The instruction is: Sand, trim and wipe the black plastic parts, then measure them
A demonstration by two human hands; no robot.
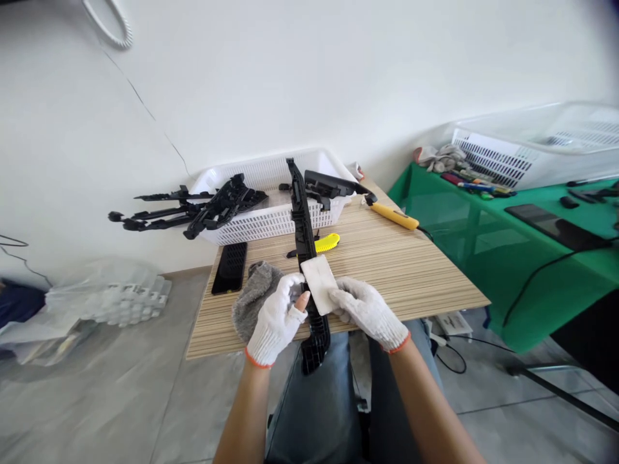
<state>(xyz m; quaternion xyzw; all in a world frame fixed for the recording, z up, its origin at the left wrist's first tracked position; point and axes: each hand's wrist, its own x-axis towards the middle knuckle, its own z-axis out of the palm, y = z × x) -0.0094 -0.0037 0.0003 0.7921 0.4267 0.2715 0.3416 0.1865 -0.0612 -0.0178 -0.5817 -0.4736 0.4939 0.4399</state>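
A long black plastic trim piece [303,225] stretches from the basket across the tabletop toward my knees. My left hand [280,314], in a white knit glove with the thumb tip bare, curls its fingers at the left side of this piece. Pinched in my gloved right hand [363,306] is a white rectangular pad [319,283], which lies over the trim piece and hides part of it. A grey cloth [258,293] is bunched just left of my left hand. Beyond the pad, a yellow utility knife [327,243] rests on the table, partly behind the trim piece.
A white basket [251,225] holding several black plastic parts [217,206] stands at the table's back. Other things on the table [425,277] are a black phone [230,267] and a yellow-handled corded tool [394,215]. A green-covered table [445,238] with another basket [527,151] is on the right.
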